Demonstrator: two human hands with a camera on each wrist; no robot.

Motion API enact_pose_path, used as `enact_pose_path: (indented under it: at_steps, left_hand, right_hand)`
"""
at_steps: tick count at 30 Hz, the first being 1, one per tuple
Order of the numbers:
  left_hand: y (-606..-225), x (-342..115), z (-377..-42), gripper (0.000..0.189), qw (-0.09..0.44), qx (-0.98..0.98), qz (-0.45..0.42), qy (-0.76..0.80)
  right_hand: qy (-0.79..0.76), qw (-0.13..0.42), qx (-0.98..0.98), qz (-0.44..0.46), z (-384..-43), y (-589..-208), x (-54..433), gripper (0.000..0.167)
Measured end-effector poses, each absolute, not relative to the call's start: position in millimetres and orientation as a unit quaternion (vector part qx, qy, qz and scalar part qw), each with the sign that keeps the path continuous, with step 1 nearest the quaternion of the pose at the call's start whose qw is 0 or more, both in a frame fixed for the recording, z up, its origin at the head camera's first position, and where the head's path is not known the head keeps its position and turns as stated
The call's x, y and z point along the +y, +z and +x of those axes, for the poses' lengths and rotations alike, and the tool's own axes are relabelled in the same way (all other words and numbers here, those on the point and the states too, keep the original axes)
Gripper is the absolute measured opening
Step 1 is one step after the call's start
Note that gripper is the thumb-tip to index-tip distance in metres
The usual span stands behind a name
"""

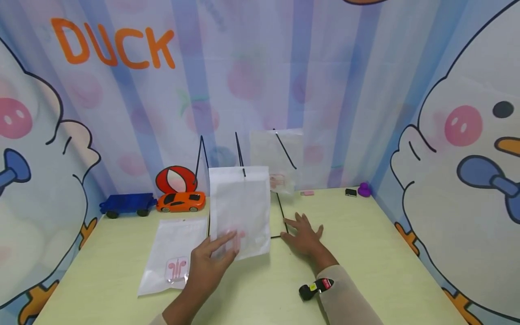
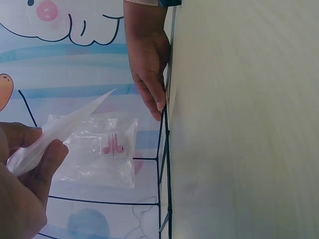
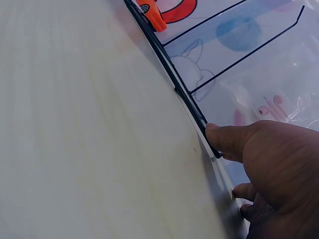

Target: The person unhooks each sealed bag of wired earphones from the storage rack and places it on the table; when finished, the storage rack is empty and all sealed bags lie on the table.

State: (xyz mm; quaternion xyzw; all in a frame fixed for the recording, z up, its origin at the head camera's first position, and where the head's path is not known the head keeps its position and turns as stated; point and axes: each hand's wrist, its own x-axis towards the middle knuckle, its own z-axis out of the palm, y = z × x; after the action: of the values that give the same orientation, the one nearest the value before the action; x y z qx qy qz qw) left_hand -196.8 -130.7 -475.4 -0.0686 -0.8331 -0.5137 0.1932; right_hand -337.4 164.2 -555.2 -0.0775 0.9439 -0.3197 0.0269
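Observation:
A white zip bag hangs by its top hole on a black wire display rack; pink earphones show faintly through it. My left hand pinches this bag low down, thumb and fingers on opposite faces in the left wrist view. My right hand lies low beside the rack's base with fingers spread. Its thumb touches the end of the base rod in the right wrist view. Behind hangs a second bag, its pink earphones visible in both wrist views. A third bag with earphones lies flat on the left.
Along the back of the pale table stand a blue toy wagon and an orange toy car. Further right lie a pink eraser-like block, a small black object and a purple toy. Printed curtains enclose the table.

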Motion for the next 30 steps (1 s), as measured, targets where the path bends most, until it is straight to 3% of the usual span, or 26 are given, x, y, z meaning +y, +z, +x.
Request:
enact_pose_path:
  at_steps: [20,30]
  left_hand:
    - [-476,-133,-187,0.042,0.123,-0.777,-0.039,-0.616]
    - [-473,-131,-180,0.041,0.122,-0.755,-0.047,-0.643]
  right_hand:
    - [-0.323,0.024,0.943,-0.078,-337,-553,164,0.057]
    - [-0.322,0.026,0.943,-0.077,-337,-556,165,0.057]
